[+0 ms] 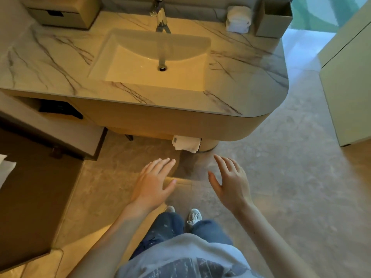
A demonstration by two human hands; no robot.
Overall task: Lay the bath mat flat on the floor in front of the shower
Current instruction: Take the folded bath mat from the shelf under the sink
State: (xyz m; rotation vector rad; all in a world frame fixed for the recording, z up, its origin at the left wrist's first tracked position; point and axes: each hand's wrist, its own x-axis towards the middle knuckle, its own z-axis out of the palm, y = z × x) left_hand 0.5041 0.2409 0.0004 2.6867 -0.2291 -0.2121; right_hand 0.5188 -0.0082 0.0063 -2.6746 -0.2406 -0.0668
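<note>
both hands empty in front of the sink cabinet

a person stands on the stone floor (281,177) and faces the marble counter (50,63) with the white sink (128,71) set in it. the left hand (152,185) and the right hand (230,183) are stretched forward, palms down, fingers spread, and they hold nothing. the hands are apart from each other, with bare floor between them.

under the rounded cabinet (160,121), on a low shelf near the floor, lies a folded white cloth (185,143). it can be the bath mat, but i cannot tell for sure. it is just beyond the fingertips of both hands, and no hand touches it.

on the counter, behind the sink, stands a chrome tap (160,17). to the right of the tap there is a rolled white towel (239,19), and beside it a grey box (273,19). at the far left of the counter stands a small drawer unit (60,15).

below the hands i see blue jeans (168,227) and one white shoe (193,216) on the floor.
</note>
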